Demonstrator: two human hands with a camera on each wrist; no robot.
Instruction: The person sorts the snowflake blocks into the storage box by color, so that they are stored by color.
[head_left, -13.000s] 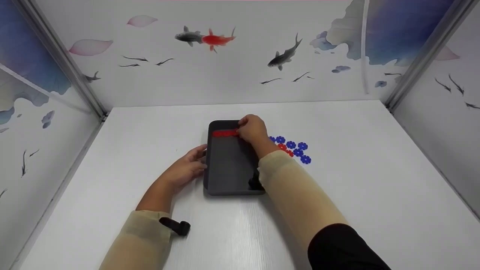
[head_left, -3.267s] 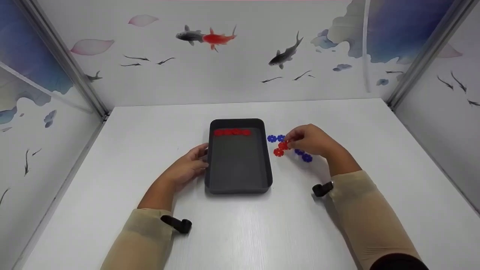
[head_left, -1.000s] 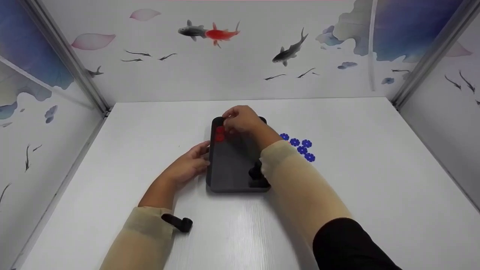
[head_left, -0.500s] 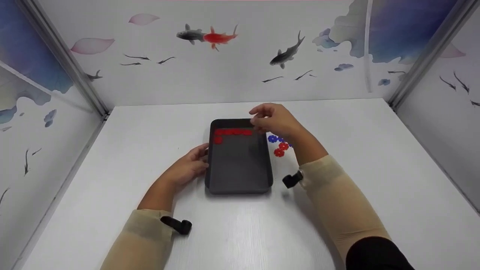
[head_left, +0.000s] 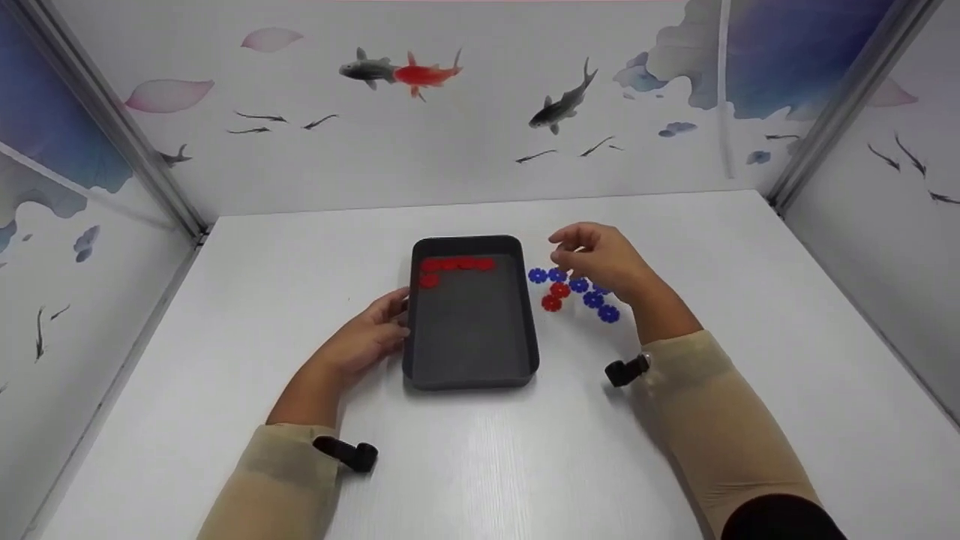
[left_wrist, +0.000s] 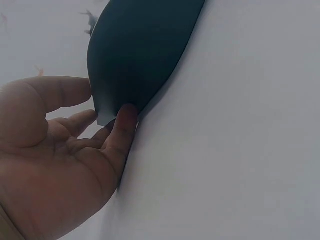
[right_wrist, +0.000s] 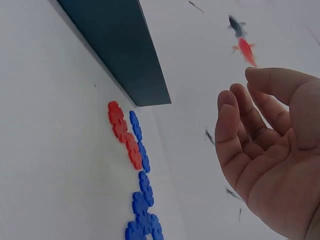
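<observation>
A dark grey rectangular tray (head_left: 472, 330) lies on the white table, with a row of red flower-shaped discs (head_left: 457, 264) along its far end and a single red disc (head_left: 429, 280) below the row's left end. My left hand (head_left: 367, 341) rests its fingertips against the tray's left wall, also seen in the left wrist view (left_wrist: 65, 150). Above the loose discs right of the tray hovers my right hand (head_left: 604, 259), fingers loosely bent; its palm looks bare in the right wrist view. Under it lie two red discs (head_left: 552, 303) and several blue flower-shaped discs (head_left: 593, 300), one partly hidden by the hand.
White panels with painted fish (head_left: 562, 105) and leaves close off the back and both sides of the table (head_left: 465, 465). Metal posts (head_left: 847, 112) stand at the rear corners. A small black camera (head_left: 628, 370) sticks out from each sleeve.
The right hand has drawn back from the tray's far end toward the right, over the loose discs. A red disc now lies below the row's left end. The left hand has stayed at the tray.
</observation>
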